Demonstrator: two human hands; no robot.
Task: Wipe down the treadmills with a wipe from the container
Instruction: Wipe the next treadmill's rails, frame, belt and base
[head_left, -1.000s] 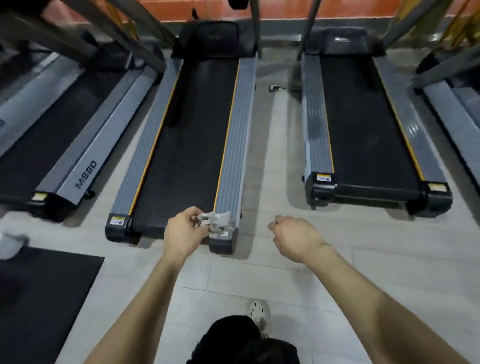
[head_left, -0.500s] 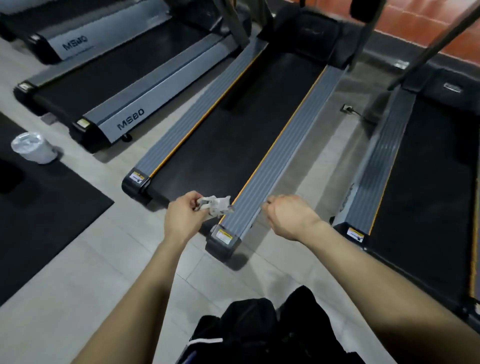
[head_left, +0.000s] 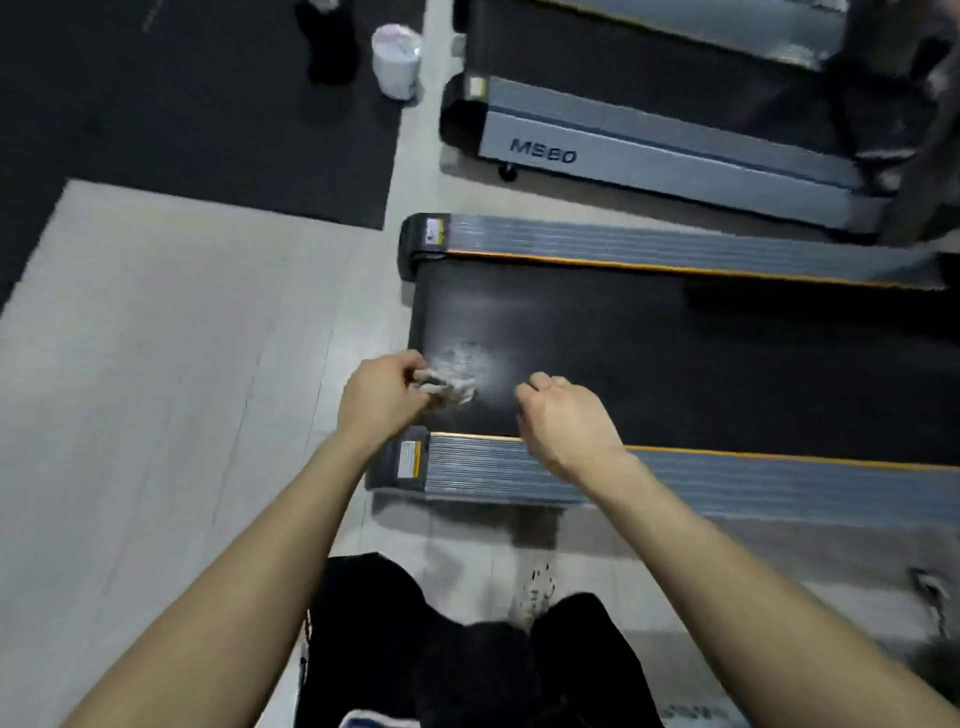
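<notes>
My left hand (head_left: 382, 397) pinches a crumpled grey-white wipe (head_left: 449, 391) above the rear end of a treadmill's black belt (head_left: 675, 353). A pale smudge shows on the belt just beyond the wipe. My right hand (head_left: 566, 421) hovers over the near grey side rail (head_left: 493, 467) with its fingers curled and nothing in it. The white wipe container (head_left: 396, 60) stands on the floor at the top, beside the dark mat.
A second treadmill marked MS80 (head_left: 649, 150) lies beyond the first. A dark rubber mat (head_left: 208, 119) covers the floor at upper left, with pale tiles (head_left: 182, 389) on the left. My legs and a shoe (head_left: 537, 592) are at the bottom.
The view has swung to the left, so the treadmill now runs sideways. The wipe container has come nearer the top centre. Both hands keep their hold and pose.
</notes>
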